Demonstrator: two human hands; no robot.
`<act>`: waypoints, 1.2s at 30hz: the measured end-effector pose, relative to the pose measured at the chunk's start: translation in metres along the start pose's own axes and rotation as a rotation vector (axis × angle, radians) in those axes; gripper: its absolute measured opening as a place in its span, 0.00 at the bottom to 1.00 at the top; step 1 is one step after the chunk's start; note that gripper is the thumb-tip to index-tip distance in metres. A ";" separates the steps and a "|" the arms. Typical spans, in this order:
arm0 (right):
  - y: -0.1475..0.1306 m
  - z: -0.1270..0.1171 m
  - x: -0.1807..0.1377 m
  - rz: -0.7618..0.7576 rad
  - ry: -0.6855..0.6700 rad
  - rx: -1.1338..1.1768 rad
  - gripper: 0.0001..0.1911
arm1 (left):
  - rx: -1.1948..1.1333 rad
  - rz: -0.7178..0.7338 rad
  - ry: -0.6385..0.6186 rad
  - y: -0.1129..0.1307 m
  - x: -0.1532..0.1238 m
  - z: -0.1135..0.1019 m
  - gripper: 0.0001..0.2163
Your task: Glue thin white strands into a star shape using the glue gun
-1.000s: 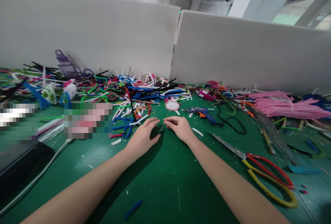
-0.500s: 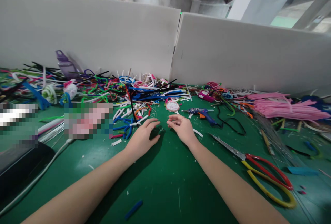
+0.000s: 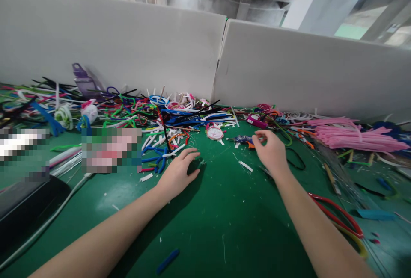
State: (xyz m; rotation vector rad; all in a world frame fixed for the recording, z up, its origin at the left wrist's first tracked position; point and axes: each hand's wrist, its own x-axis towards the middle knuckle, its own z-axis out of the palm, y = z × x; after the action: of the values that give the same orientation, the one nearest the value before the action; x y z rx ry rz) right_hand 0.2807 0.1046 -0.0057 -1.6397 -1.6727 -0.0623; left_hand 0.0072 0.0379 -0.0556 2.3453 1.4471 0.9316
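Head view shows my right hand [image 3: 271, 152] over the blue glue gun [image 3: 244, 140] toward the far edge of the green tabletop [image 3: 205, 226], fingers loosely curled with thumb and forefinger close at its rear end, though I cannot tell whether they actually grip it. My left hand [image 3: 178, 174] lies palm down on the tabletop near its middle, fingers spread and holding nothing, just beside the heap of coloured pipe cleaners [image 3: 154, 117]. Red-and-yellow scissors [image 3: 340, 218] lie partly under my right forearm.

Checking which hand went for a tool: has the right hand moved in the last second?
Yes. The right hand left the left hand and went rightward, reaching the blue glue gun.
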 end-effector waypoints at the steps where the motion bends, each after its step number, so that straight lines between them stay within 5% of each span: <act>1: 0.012 -0.005 0.004 0.005 -0.085 -0.132 0.15 | -0.001 0.004 0.002 0.000 0.000 0.000 0.18; 5: 0.047 -0.012 0.005 0.037 -0.364 -0.533 0.23 | -0.005 0.000 0.008 0.001 0.000 0.000 0.19; 8: 0.053 -0.011 0.002 0.070 -0.443 -0.641 0.22 | -0.017 -0.013 0.000 0.001 0.001 0.001 0.20; 36: 0.060 0.000 0.023 0.088 -0.323 -0.864 0.21 | 0.009 -0.007 -0.012 -0.002 0.001 0.001 0.18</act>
State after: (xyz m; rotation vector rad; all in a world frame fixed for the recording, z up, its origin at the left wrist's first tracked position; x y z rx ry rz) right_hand 0.3358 0.1339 -0.0219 -2.4559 -1.9489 -0.5708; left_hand 0.0067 0.0399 -0.0568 2.3464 1.4576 0.9100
